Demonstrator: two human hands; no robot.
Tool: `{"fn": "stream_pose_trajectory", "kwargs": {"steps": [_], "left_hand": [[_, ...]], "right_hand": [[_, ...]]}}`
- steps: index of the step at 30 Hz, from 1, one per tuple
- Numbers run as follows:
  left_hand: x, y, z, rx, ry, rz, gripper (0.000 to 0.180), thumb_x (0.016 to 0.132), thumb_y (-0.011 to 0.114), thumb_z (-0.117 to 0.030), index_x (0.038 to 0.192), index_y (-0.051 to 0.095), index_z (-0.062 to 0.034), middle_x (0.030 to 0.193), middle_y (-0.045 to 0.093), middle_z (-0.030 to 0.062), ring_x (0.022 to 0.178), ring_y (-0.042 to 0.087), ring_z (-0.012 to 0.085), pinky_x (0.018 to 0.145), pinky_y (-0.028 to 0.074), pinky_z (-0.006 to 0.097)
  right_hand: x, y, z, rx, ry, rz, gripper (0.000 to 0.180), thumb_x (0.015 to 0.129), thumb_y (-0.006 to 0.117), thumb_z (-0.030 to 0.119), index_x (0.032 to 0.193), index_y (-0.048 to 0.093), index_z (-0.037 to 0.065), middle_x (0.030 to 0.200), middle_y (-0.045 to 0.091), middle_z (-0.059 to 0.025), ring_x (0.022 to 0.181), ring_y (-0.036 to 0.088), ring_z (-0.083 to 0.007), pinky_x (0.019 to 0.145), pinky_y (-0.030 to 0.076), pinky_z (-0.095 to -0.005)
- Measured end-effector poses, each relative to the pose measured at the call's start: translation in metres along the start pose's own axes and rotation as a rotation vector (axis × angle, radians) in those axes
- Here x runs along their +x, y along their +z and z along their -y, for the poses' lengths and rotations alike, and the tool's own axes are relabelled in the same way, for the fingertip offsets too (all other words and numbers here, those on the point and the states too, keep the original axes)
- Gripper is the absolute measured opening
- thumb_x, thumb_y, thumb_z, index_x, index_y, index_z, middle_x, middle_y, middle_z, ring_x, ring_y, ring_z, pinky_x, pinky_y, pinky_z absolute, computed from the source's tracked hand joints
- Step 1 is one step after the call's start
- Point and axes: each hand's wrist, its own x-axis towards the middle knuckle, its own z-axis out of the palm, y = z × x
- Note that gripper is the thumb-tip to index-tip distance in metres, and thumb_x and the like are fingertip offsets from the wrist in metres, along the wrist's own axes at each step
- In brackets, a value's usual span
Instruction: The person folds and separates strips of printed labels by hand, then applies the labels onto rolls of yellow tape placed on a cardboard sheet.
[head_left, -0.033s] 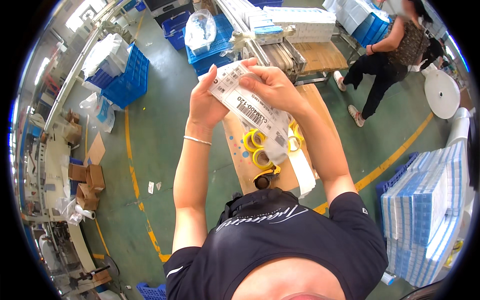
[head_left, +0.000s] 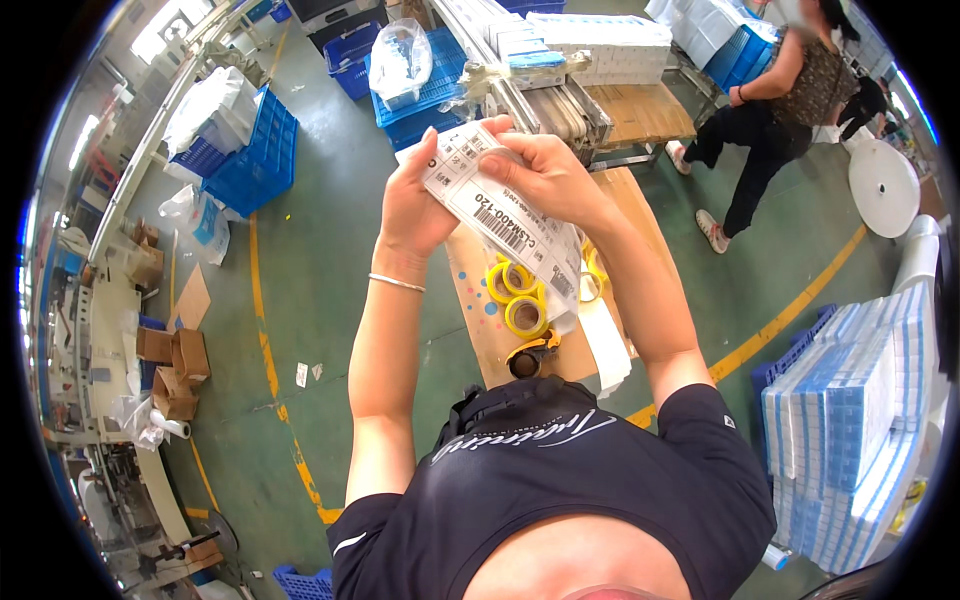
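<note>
Between my two hands is a strip of white printed labels (head_left: 505, 225) with barcodes, slanting from upper left to lower right. My left hand (head_left: 415, 205) is closed round the upper left end, its thumb pointing up. My right hand (head_left: 550, 175) pinches the strip from above, thumb on its face. The strip's lower end hangs over a cardboard-topped table (head_left: 470, 270). Beneath it on the table lie several rolls of yellow tape (head_left: 524, 316), partly hidden by the strip. A yellow and black tape dispenser (head_left: 533, 353) lies nearest my body, beside a long white paper strip (head_left: 606, 345).
A conveyor (head_left: 565, 108) stands beyond the table, with white packs (head_left: 600, 50) by it. Blue crates (head_left: 250, 150) stand at the left. Stacked blue-and-white packs (head_left: 840, 400) stand at the right. Another person (head_left: 780, 110) is at the far right, beside a large white roll (head_left: 884, 188).
The hanging lower end of the label strip has swung slightly and its print shows more plainly. The person at the far right has shifted a little. My hands keep their grip.
</note>
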Motion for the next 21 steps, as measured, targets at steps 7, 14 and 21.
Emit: {"fn": "stream_pose_trajectory", "kwargs": {"steps": [7, 14, 21], "left_hand": [[0.007, 0.002, 0.01, 0.224, 0.154, -0.192, 0.052, 0.102, 0.03, -0.033, 0.131, 0.043, 0.0079, 0.137, 0.047, 0.0212, 0.128, 0.045, 0.0333, 0.109, 0.035, 0.045], [0.006, 0.003, 0.003, -0.111, 0.271, -0.207, 0.049, 0.104, 0.024, -0.033, 0.135, 0.038, 0.0025, 0.133, 0.051, 0.022, 0.124, 0.049, 0.0349, 0.107, 0.037, 0.045], [0.005, -0.042, -0.045, 0.545, 0.262, -0.376, 0.046, 0.102, 0.031, -0.023, 0.135, 0.039, 0.0067, 0.133, 0.051, 0.0216, 0.12, 0.053, 0.0321, 0.103, 0.044, 0.041]], "right_hand": [[0.004, 0.003, 0.006, -0.1, 0.126, -0.084, 0.027, 0.093, 0.06, 0.024, 0.098, 0.067, -0.001, 0.074, 0.068, -0.0087, 0.065, 0.062, -0.0097, 0.061, 0.048, -0.0285], [0.002, 0.012, -0.01, 0.095, 0.074, -0.19, 0.025, 0.095, 0.059, 0.024, 0.096, 0.068, 0.0, 0.073, 0.064, 0.002, 0.065, 0.054, -0.0035, 0.058, 0.044, -0.0224], [-0.003, -0.044, -0.033, 0.405, 0.258, -0.343, 0.04, 0.094, 0.058, 0.038, 0.104, 0.063, -0.001, 0.083, 0.069, -0.0048, 0.069, 0.065, -0.0099, 0.059, 0.054, -0.0251]]}}
